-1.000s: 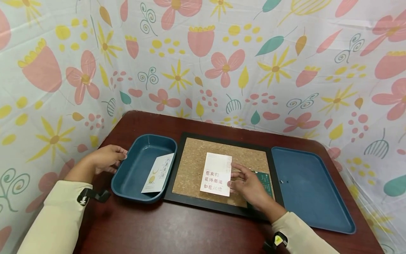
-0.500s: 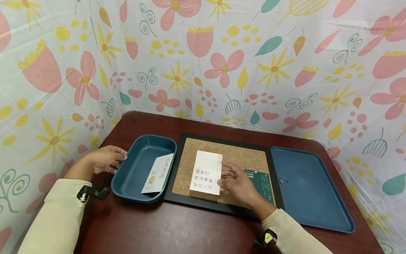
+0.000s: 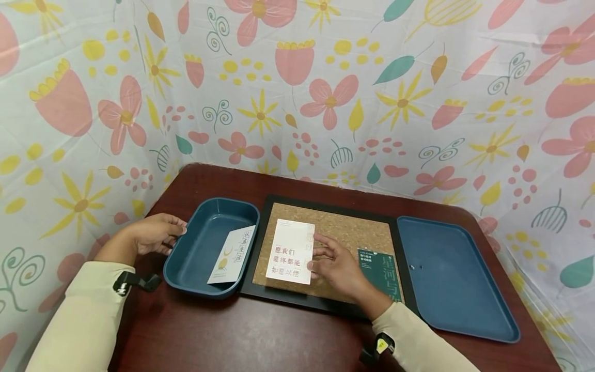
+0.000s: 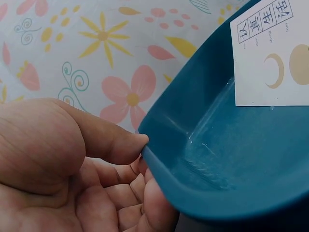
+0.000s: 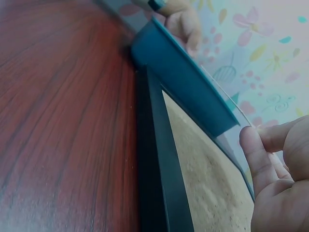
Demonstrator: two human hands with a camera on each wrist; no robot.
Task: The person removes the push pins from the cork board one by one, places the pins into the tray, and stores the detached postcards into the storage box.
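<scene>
In the head view my right hand (image 3: 337, 266) pinches a white card (image 3: 290, 252) with reddish Chinese characters by its right edge. The card hovers over the left part of a black-framed cork board (image 3: 344, 227); in the right wrist view it shows edge-on as a thin line. My left hand (image 3: 155, 232) grips the left rim of a deep blue tray (image 3: 211, 209), thumb on top and fingers below, as the left wrist view shows. A second white card (image 3: 232, 253), with a moon drawing, leans inside that tray. A dark green card (image 3: 381, 274) lies at the board's right side.
A shallow blue tray (image 3: 457, 274) lies right of the board. All stand on a dark red-brown wooden table (image 3: 279, 336). A floral curtain (image 3: 325, 88) hangs behind and to the left.
My right hand has carried the white card leftward over the cork board, uncovering more of the dark green card. My left hand has stayed on the tray rim.
</scene>
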